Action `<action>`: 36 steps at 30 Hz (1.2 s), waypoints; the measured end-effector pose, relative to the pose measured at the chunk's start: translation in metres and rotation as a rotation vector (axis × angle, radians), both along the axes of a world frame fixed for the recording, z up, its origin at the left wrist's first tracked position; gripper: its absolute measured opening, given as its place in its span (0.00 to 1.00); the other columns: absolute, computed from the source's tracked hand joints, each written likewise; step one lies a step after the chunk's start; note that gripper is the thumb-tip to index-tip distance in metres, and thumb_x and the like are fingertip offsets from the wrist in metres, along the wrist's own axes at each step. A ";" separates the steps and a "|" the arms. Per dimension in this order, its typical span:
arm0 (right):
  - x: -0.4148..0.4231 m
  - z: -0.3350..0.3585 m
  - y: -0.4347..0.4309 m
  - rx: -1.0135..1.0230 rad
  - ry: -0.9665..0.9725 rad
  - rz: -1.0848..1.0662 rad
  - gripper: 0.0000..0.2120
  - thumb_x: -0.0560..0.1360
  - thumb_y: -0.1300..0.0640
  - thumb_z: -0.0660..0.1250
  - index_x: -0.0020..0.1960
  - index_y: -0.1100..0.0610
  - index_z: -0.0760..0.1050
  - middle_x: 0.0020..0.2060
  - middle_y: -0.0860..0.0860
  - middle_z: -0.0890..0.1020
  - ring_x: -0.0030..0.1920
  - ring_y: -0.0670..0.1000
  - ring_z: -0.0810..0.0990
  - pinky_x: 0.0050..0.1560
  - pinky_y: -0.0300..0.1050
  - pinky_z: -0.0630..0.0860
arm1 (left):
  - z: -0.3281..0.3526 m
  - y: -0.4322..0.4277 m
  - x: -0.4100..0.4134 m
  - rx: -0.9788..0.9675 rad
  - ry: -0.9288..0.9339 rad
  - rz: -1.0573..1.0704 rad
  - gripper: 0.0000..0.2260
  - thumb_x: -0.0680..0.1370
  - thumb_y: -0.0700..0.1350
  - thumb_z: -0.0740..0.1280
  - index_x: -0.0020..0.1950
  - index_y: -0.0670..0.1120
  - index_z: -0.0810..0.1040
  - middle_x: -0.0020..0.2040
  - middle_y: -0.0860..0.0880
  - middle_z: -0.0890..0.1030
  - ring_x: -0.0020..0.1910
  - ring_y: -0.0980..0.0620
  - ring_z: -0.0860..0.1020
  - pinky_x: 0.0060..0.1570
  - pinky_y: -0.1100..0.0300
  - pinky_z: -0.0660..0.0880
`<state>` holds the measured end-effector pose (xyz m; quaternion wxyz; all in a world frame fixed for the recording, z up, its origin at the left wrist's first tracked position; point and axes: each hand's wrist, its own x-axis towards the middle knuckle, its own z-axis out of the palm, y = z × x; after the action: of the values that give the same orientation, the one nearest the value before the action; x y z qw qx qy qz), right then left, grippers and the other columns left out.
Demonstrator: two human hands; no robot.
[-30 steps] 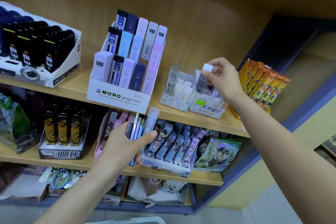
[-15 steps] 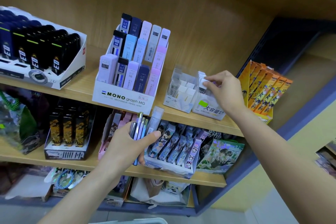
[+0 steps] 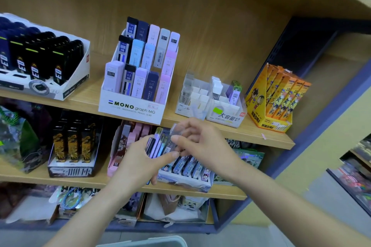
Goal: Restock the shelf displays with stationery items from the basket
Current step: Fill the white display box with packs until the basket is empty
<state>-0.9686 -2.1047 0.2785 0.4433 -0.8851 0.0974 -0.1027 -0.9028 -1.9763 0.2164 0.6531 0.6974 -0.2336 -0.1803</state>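
- Hands meet in front of the middle shelf: your left hand (image 3: 138, 163) is wrapped around a fan of slim lead cases (image 3: 158, 142), held upright so each one can be picked off the top.
- Your right hand (image 3: 200, 142) pinches a clear case (image 3: 174, 133) between thumb and fingers at the fan's right edge, probably drawing it out for the open-topped white display box (image 3: 225, 114) on the upper shelf (image 3: 269, 138).
- Only a pale rim of the basket (image 3: 144, 242) shows, cut off by the bottom edge; its contents are out of view.
- Motion blur softens the clear case, so its label is unreadable.
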 end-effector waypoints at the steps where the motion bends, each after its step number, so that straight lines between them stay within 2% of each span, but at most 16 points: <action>1: -0.001 0.003 -0.002 0.038 -0.010 -0.002 0.04 0.76 0.61 0.68 0.47 0.54 0.75 0.39 0.55 0.79 0.37 0.48 0.82 0.41 0.40 0.81 | 0.000 0.001 0.000 -0.005 0.007 0.001 0.09 0.73 0.47 0.73 0.46 0.44 0.76 0.20 0.49 0.70 0.19 0.51 0.67 0.25 0.63 0.69; 3: -0.002 0.014 -0.008 0.060 -0.076 -0.032 0.02 0.76 0.61 0.66 0.48 0.55 0.74 0.40 0.54 0.80 0.37 0.47 0.82 0.42 0.40 0.81 | 0.002 0.003 -0.001 -0.027 0.057 0.015 0.11 0.74 0.49 0.71 0.48 0.43 0.76 0.21 0.47 0.70 0.21 0.51 0.68 0.28 0.62 0.70; 5: 0.001 0.031 -0.020 0.053 -0.234 -0.113 0.02 0.77 0.61 0.65 0.49 0.58 0.73 0.41 0.53 0.81 0.38 0.46 0.82 0.43 0.41 0.81 | 0.004 0.006 -0.001 -0.037 0.131 0.024 0.11 0.75 0.51 0.69 0.50 0.45 0.76 0.22 0.46 0.71 0.22 0.51 0.69 0.34 0.59 0.71; 8: 0.014 0.053 -0.039 -0.030 -0.421 -0.231 0.01 0.78 0.61 0.63 0.49 0.58 0.73 0.39 0.53 0.81 0.38 0.48 0.82 0.44 0.47 0.81 | 0.004 0.006 0.001 -0.056 0.204 0.037 0.10 0.76 0.50 0.68 0.51 0.45 0.75 0.23 0.48 0.75 0.21 0.51 0.69 0.34 0.58 0.69; 11: 0.029 0.058 -0.043 -0.077 -0.384 -0.182 0.02 0.78 0.62 0.64 0.49 0.59 0.75 0.38 0.52 0.80 0.38 0.47 0.82 0.44 0.48 0.82 | 0.004 0.007 0.003 -0.067 0.229 0.039 0.09 0.76 0.48 0.68 0.52 0.44 0.75 0.30 0.51 0.80 0.22 0.50 0.69 0.33 0.58 0.70; 14: 0.044 0.056 -0.039 -0.229 -0.394 -0.172 0.02 0.77 0.61 0.65 0.49 0.58 0.76 0.38 0.49 0.80 0.39 0.47 0.82 0.44 0.45 0.82 | 0.005 0.010 0.005 -0.087 0.246 0.030 0.08 0.77 0.47 0.67 0.52 0.43 0.75 0.35 0.49 0.80 0.22 0.50 0.68 0.31 0.58 0.70; 17: 0.059 0.057 -0.045 -0.419 -0.450 -0.236 0.02 0.76 0.60 0.66 0.48 0.56 0.77 0.42 0.49 0.80 0.43 0.49 0.81 0.48 0.48 0.80 | 0.007 0.012 0.006 -0.093 0.246 0.026 0.08 0.77 0.46 0.67 0.51 0.42 0.75 0.33 0.48 0.79 0.22 0.50 0.68 0.31 0.58 0.71; 19: 0.066 0.058 -0.051 -0.494 -0.415 -0.253 0.02 0.76 0.59 0.66 0.48 0.55 0.77 0.45 0.52 0.80 0.43 0.50 0.81 0.50 0.50 0.79 | 0.007 0.011 0.009 -0.100 0.275 0.033 0.06 0.78 0.43 0.65 0.50 0.40 0.75 0.34 0.45 0.77 0.21 0.50 0.68 0.27 0.58 0.71; 22: 0.069 0.055 -0.052 -0.504 -0.324 -0.194 0.05 0.76 0.59 0.68 0.50 0.53 0.74 0.42 0.51 0.80 0.40 0.49 0.82 0.47 0.45 0.79 | 0.006 0.010 0.015 -0.140 0.355 0.060 0.04 0.77 0.37 0.62 0.47 0.36 0.73 0.31 0.44 0.76 0.18 0.50 0.67 0.20 0.59 0.69; 24: 0.069 0.051 -0.050 -0.477 -0.299 -0.154 0.09 0.75 0.59 0.69 0.49 0.51 0.71 0.41 0.50 0.79 0.39 0.50 0.82 0.42 0.41 0.79 | 0.004 0.011 0.014 -0.089 0.345 0.048 0.04 0.78 0.39 0.62 0.46 0.38 0.71 0.26 0.46 0.74 0.18 0.50 0.68 0.21 0.61 0.69; 25: 0.070 0.049 -0.050 -0.486 -0.297 -0.147 0.09 0.74 0.59 0.70 0.48 0.50 0.71 0.42 0.50 0.79 0.39 0.49 0.81 0.40 0.38 0.78 | 0.004 0.012 0.012 -0.062 0.331 0.040 0.05 0.79 0.40 0.62 0.47 0.38 0.71 0.27 0.45 0.74 0.19 0.51 0.69 0.22 0.61 0.70; 27: 0.073 0.044 -0.052 -0.563 -0.297 -0.162 0.08 0.73 0.59 0.71 0.45 0.51 0.73 0.43 0.48 0.79 0.38 0.43 0.79 0.36 0.29 0.73 | 0.005 0.013 0.009 -0.059 0.305 0.019 0.04 0.80 0.42 0.62 0.50 0.41 0.72 0.37 0.44 0.77 0.22 0.53 0.71 0.25 0.60 0.73; 30: 0.078 0.038 -0.055 -0.646 -0.329 -0.219 0.06 0.72 0.56 0.72 0.46 0.51 0.75 0.45 0.47 0.74 0.36 0.41 0.75 0.39 0.26 0.68 | 0.007 0.016 0.006 -0.084 0.276 -0.038 0.06 0.80 0.45 0.62 0.55 0.45 0.73 0.45 0.46 0.80 0.24 0.55 0.72 0.28 0.62 0.74; 32: 0.077 0.035 -0.055 -0.668 -0.338 -0.253 0.08 0.73 0.55 0.72 0.50 0.52 0.75 0.45 0.46 0.71 0.37 0.41 0.72 0.41 0.29 0.66 | 0.009 0.017 0.005 -0.110 0.259 -0.051 0.07 0.80 0.46 0.63 0.55 0.45 0.73 0.41 0.49 0.81 0.25 0.55 0.73 0.28 0.63 0.73; 34: 0.071 0.033 -0.049 -0.668 -0.389 -0.272 0.10 0.74 0.55 0.70 0.53 0.52 0.73 0.44 0.45 0.69 0.38 0.39 0.69 0.40 0.31 0.66 | 0.010 0.019 0.004 -0.126 0.236 -0.053 0.09 0.80 0.47 0.62 0.56 0.44 0.74 0.31 0.54 0.79 0.24 0.56 0.73 0.27 0.65 0.72; 36: 0.059 0.030 -0.035 -0.606 -0.471 -0.254 0.04 0.77 0.55 0.66 0.51 0.52 0.72 0.40 0.44 0.71 0.35 0.40 0.69 0.38 0.32 0.67 | 0.010 0.019 0.004 -0.133 0.226 -0.050 0.10 0.80 0.47 0.62 0.56 0.42 0.75 0.26 0.56 0.78 0.24 0.56 0.73 0.26 0.66 0.71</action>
<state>-0.9098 -2.1394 0.3088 0.1562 -0.9089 0.0671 -0.3807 -0.8986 -1.9571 0.2268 0.7153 0.6218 -0.1874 -0.2580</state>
